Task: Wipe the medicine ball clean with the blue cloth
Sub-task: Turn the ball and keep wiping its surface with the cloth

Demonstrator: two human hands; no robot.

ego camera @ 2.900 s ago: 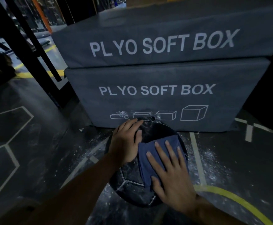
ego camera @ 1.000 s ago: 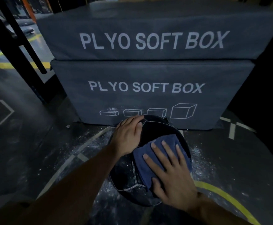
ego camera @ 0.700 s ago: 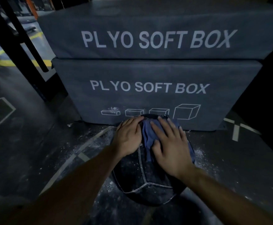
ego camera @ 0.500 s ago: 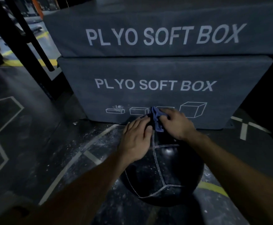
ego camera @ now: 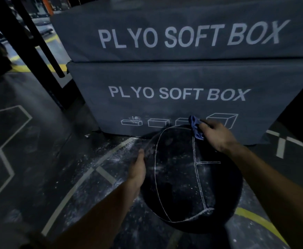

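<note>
A black medicine ball point(ego camera: 179, 178) with white stitched seams and white dust specks sits on the dark gym floor, close in front of me. My right hand point(ego camera: 214, 134) grips the bunched blue cloth point(ego camera: 195, 127) at the ball's far top edge, near the box behind it. My left hand point(ego camera: 137, 168) lies against the ball's left side with fingers extended along it.
Two stacked grey PLYO SOFT BOX pads point(ego camera: 183, 87) stand right behind the ball. A black rack frame point(ego camera: 37, 51) rises at the left. The floor point(ego camera: 57, 159) carries white hexagon lines, a yellow curved line point(ego camera: 260, 223) and scattered white chalk dust.
My right hand slid the cloth from the ball's near top over to its far edge and bunched it up. My left hand moved from the ball's top down to its left side.
</note>
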